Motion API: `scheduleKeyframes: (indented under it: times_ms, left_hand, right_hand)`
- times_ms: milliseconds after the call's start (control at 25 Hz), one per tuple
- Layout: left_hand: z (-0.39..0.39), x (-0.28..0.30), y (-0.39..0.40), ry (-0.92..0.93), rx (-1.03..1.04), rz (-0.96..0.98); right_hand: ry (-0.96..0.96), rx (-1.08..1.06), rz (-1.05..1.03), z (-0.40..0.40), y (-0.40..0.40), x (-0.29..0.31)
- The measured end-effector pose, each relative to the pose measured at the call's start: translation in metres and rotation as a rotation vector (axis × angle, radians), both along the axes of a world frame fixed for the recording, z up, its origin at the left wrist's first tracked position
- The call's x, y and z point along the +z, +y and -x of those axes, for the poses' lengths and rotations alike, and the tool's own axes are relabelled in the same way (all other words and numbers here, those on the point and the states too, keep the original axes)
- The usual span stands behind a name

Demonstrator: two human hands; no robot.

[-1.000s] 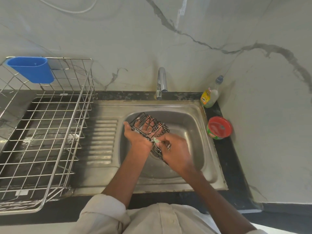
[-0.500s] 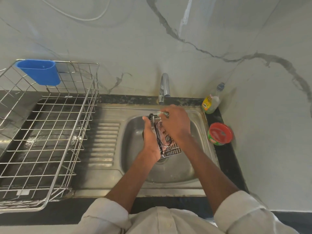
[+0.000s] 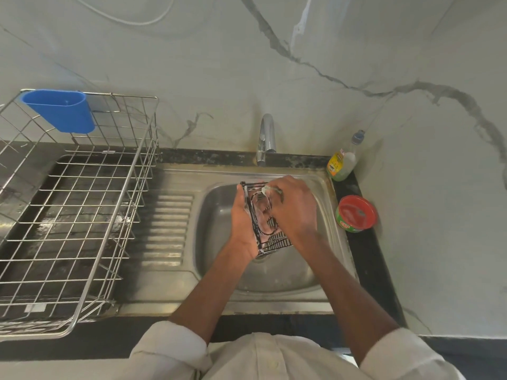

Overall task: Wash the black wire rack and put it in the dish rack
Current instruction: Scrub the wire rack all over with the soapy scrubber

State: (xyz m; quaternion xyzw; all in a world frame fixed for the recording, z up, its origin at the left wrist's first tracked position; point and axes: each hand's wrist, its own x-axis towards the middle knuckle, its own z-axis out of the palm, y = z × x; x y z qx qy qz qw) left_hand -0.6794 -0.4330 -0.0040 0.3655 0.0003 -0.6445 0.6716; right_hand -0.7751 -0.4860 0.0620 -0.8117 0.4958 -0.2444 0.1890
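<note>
Marble-patterned wall (image 3: 356, 50) with grey veins rises behind a dark counter (image 3: 365, 259) that carries a steel sink (image 3: 277, 278). Over the sink's bowl, the left hand (image 3: 242, 226) grips the black wire rack (image 3: 263, 229) along its left edge, fingers wrapped behind it, so the rack stands on edge and tilted above the drain. The right hand (image 3: 295, 208) is closed on a small pale scrubber (image 3: 267, 190), pressed against the rack's upper right part; soapy film clings to the wires. Both forearms reach in from the near edge, white sleeves (image 3: 170, 349) rolled up.

Behind the hands, a chrome tap (image 3: 266, 138) stands at the back rim of the sink. No stream shows clearly beneath it. The bowl holds nothing else that can be made out. Left of the bowl lies the ribbed draining board (image 3: 167, 229), wet and bare.

At the counter's right back corner stands a soap bottle (image 3: 344, 163) with a yellow label, partly filled with pale liquid. Just in front of it, along the counter's right edge, sits a round green tub with a red top (image 3: 356, 213); what is inside cannot be told.

On the counter's left end sits the dish rack (image 3: 82, 215), a steel wire basket with no dishes in it. A blue plastic cup (image 3: 60, 109) hangs at its back left corner; its contents are out of sight.
</note>
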Motion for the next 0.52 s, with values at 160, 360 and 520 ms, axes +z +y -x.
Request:
scheduleKeyframes:
  times_ms: [160, 360, 520]
  left_hand:
    - [-0.014, -0.002, -0.002, 0.077, 0.005, 0.043]
    - [-0.004, -0.005, -0.007, -0.042, 0.026, 0.005]
    - [-0.010, -0.005, -0.005, -0.083, 0.080, -0.053]
  right_hand:
    - [0.092, 0.233, 0.044, 0.026, 0.030, -0.007]
    - [0.132, 0.074, 0.000, 0.011, 0.023, 0.003]
    - [0.130, 0.172, -0.207, 0.030, 0.047, -0.008]
